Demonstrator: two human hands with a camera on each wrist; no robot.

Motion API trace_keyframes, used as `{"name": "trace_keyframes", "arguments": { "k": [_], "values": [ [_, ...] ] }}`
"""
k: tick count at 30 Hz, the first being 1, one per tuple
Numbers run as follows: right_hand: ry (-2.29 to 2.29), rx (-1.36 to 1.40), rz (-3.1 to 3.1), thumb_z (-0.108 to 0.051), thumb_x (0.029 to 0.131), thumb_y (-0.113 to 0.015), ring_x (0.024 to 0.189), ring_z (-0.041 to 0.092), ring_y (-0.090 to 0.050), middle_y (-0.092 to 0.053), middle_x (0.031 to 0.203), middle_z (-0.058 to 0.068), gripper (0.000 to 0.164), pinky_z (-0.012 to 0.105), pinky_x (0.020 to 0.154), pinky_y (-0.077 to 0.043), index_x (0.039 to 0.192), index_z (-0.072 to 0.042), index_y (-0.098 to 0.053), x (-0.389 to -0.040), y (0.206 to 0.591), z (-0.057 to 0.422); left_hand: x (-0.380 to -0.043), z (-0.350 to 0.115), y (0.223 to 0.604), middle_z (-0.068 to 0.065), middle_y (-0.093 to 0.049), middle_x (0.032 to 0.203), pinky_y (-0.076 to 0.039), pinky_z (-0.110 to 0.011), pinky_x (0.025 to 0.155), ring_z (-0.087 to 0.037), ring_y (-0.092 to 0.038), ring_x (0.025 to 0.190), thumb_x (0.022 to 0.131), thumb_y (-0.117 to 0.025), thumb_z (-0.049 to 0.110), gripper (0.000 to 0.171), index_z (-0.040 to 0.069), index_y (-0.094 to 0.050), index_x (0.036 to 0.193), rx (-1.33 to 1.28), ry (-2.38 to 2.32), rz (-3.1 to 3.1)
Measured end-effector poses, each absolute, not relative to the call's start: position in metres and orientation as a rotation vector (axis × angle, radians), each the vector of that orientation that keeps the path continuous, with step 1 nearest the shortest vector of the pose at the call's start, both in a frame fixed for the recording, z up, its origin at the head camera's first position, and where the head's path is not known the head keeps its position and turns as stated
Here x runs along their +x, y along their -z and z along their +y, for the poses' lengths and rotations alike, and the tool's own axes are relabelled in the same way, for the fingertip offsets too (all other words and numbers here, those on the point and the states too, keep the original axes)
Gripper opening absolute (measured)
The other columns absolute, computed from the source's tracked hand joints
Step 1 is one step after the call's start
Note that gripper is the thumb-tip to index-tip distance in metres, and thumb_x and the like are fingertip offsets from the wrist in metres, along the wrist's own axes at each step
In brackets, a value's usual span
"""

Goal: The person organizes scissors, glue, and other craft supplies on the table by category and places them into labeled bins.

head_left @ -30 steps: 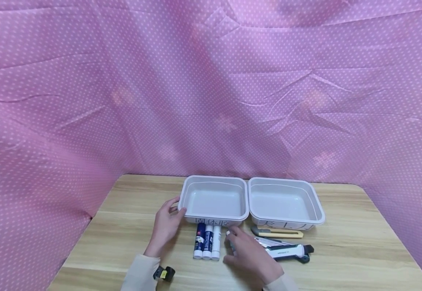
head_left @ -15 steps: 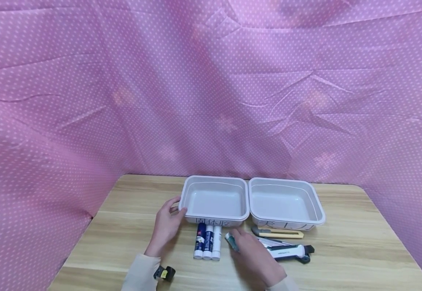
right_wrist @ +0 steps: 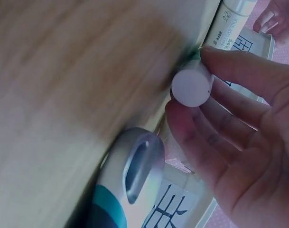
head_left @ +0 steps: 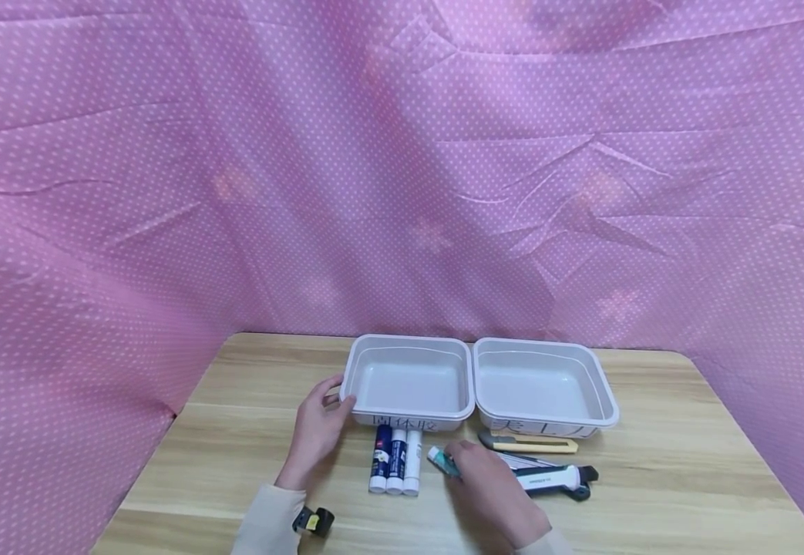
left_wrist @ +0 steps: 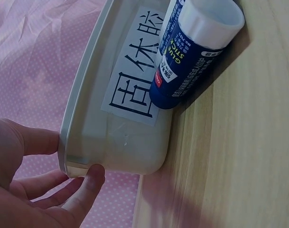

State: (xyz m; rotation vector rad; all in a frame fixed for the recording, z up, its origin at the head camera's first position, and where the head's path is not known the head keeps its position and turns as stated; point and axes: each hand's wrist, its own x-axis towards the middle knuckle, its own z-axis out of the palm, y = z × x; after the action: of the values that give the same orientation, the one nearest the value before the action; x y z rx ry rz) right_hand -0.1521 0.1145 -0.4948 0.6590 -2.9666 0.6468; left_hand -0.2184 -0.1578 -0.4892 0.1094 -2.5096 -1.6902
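Observation:
My left hand (head_left: pixel 320 428) holds the near left corner of the left white plastic container (head_left: pixel 408 416), its thumb and fingers at the rim (left_wrist: pixel 63 156). A label with black characters is on the container's front. My right hand (head_left: pixel 488 486) pinches a green glue stick (head_left: pixel 443 461) with white ends, low over the table; in the right wrist view its round white end (right_wrist: pixel 191 88) faces the camera. Three glue sticks lie side by side before the left container: a dark blue one (head_left: pixel 380 460), a blue and white one (head_left: pixel 396 462) and a mostly white one (head_left: pixel 412 462).
A second white container (head_left: pixel 547 420) stands against the first on the right. Before it lie a yellow utility knife (head_left: pixel 533 445), a white and black utility knife (head_left: pixel 547 481) and other slim items partly behind my right hand. A pink dotted cloth (head_left: pixel 402 193) hangs behind the table (head_left: pixel 200 462).
My right hand has shifted slightly right and toward me, and the green glue stick, mostly hidden before, now shows beyond the fingers. My left hand and the containers have stayed put.

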Motion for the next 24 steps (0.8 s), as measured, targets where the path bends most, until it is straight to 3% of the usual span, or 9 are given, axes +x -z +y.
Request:
{"name": "trace_keyframes", "arguments": {
  "k": [6, 13, 24],
  "values": [
    [-0.624, 0.663, -2.94, -0.007, 0.09, -0.072, 0.079, 0.018, -0.067, -0.068, 0.087, 0.001, 0.01, 0.036, 0.067, -0.057, 0.099, -0.008, -0.072, -0.151, 0.495, 0.116, -0.218, -0.158, 0.49, -0.029, -0.052, 0.145, -0.06, -0.04, 0.092, -0.044, -0.063, 0.121, 0.097, -0.068, 0.009, 0.05, -0.003, -0.052, 0.143, 0.112, 1.686, -2.504],
    [-0.627, 0.661, -2.9, -0.005, 0.087, -0.074, 0.09, 0.019, -0.069, -0.072, 0.095, 0.001, 0.02, 0.038, 0.076, -0.06, 0.106, -0.009, -0.073, -0.149, 0.491, 0.12, -0.218, -0.158, 0.49, -0.027, -0.051, 0.147, -0.059, -0.039, 0.093, -0.043, -0.063, 0.122, 0.097, -0.068, 0.01, 0.05, -0.002, -0.052, 0.144, 0.118, 1.698, -2.501],
    [-0.618, 0.631, -2.832, -0.009, 0.087, -0.076, 0.081, 0.013, -0.065, -0.068, 0.089, -0.006, 0.022, 0.033, 0.071, -0.058, 0.107, -0.015, -0.071, -0.146, 0.493, 0.126, -0.218, -0.159, 0.492, -0.027, -0.052, 0.147, -0.058, -0.04, 0.096, -0.042, -0.062, 0.124, 0.098, -0.067, 0.008, 0.05, -0.002, -0.051, 0.145, 0.105, 1.746, -2.489]
  ]
}}
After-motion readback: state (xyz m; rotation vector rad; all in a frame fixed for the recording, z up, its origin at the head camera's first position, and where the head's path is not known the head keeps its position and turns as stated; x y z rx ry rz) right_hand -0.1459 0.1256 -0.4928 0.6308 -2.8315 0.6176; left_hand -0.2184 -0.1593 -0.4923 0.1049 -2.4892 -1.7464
